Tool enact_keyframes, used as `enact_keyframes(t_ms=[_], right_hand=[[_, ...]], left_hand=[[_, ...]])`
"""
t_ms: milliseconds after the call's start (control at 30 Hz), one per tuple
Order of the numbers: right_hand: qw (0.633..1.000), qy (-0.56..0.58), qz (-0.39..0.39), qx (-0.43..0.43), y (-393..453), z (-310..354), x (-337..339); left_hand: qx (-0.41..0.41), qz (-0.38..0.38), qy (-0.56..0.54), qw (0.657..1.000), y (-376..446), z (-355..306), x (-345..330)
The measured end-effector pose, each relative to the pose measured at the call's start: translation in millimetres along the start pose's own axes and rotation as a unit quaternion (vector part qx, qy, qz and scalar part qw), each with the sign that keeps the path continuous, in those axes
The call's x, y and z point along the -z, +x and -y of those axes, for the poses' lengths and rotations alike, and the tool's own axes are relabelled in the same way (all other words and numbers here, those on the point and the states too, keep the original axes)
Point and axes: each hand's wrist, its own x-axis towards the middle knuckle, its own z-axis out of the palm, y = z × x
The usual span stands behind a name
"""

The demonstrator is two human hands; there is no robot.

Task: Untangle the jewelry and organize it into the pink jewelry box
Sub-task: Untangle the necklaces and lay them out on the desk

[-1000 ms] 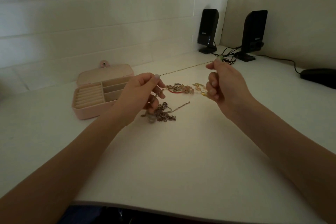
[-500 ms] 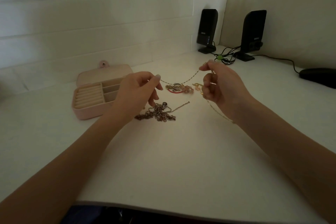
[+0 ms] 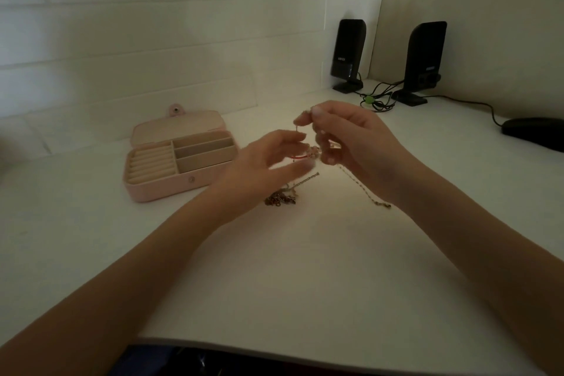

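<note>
Freeing one chain (image 3: 363, 186) from tangle: your right hand (image 3: 351, 143) pinches it, tail trailing onto desk. Your left hand (image 3: 268, 162) blurred, fingers loosely spread, grip unclear. Remaining heap (image 3: 282, 197) beside open pink jewelry box (image 3: 171, 189). Next: lift chain clear, lay in compartment.

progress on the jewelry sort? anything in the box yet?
Done: open pink jewelry box shows no jewelry in its compartments. In hand: right hand pinches a thin gold chain; left hand is blurred, grip unclear. Left: dark tangled jewelry pile and red-and-pink pieces remain on the white table.
</note>
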Motion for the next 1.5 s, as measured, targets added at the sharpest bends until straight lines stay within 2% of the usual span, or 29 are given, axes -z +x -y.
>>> enact_keyframes(t_ms=[67,133,200,333,400,500,567,633,800,933,1000,1100,1267,1333,1433,1500], right_hand=[[0.996,0.084,0.034,-0.005,-0.6,2.4,-0.5],[0.987,0.154,0.029,-0.017,0.1,4.0,0.5],[0.971,0.236,-0.017,-0.035,2.9,5.4,4.6],[0.908,0.383,-0.152,-0.071,9.6,2.9,23.2],[0.896,0.382,-0.208,-0.087,11.4,-0.4,32.9],[0.911,0.285,-0.269,-0.126,14.3,-7.4,41.4],[0.918,0.227,-0.293,-0.14,16.5,-11.5,42.4],[0.913,0.22,-0.312,-0.145,18.1,-13.9,43.2],[0.916,0.21,-0.31,-0.145,14.3,-16.4,48.8],[0.916,0.207,-0.305,-0.156,14.5,-21.6,52.0],[0.909,0.214,-0.319,-0.161,15.3,-22.3,55.7],[0.908,0.179,-0.351,-0.145,16.1,-26.6,67.7],[0.915,-0.043,-0.39,-0.098,9.1,-31.5,112.4],[0.906,-0.121,-0.393,-0.096,0.9,-33.9,135.8],[0.886,-0.27,-0.351,-0.136,-10.9,-46.5,163.4],[0.878,-0.311,-0.333,-0.148,-14.4,-53.7,172.2]], left_hand=[[0.012,0.055,-0.052,0.997,-1.2,-3.7,-8.7],[-0.009,0.076,-0.055,0.996,-3.5,-10.6,-13.9],[-0.006,0.078,-0.084,0.993,-4.0,-14.7,-14.9],[0.071,0.038,-0.15,0.985,1.0,-12.2,-7.9],[0.091,0.01,-0.139,0.986,5.2,-7.1,-1.8],[0.11,-0.023,-0.138,0.984,9.3,-0.9,6.6],[0.093,-0.04,-0.096,0.99,9.4,1.5,8.2],[0.071,-0.048,-0.064,0.994,9.1,2.5,6.2],[0.1,-0.08,-0.227,0.965,12.3,3.9,2.3],[0.131,-0.105,-0.277,0.946,15.2,7.5,-1.3],[0.108,-0.093,-0.216,0.966,14.7,12.3,-1.9],[0.056,-0.076,0.0,0.996,10.4,12.7,-8.9],[-0.065,-0.072,0.181,0.979,18.4,-17.1,-44.9],[-0.084,-0.068,0.196,0.975,28.0,-23.0,-62.2],[-0.097,-0.074,0.23,0.966,40.7,-18.6,-84.5],[-0.129,-0.077,0.284,0.947,44.0,-10.0,-93.2]])
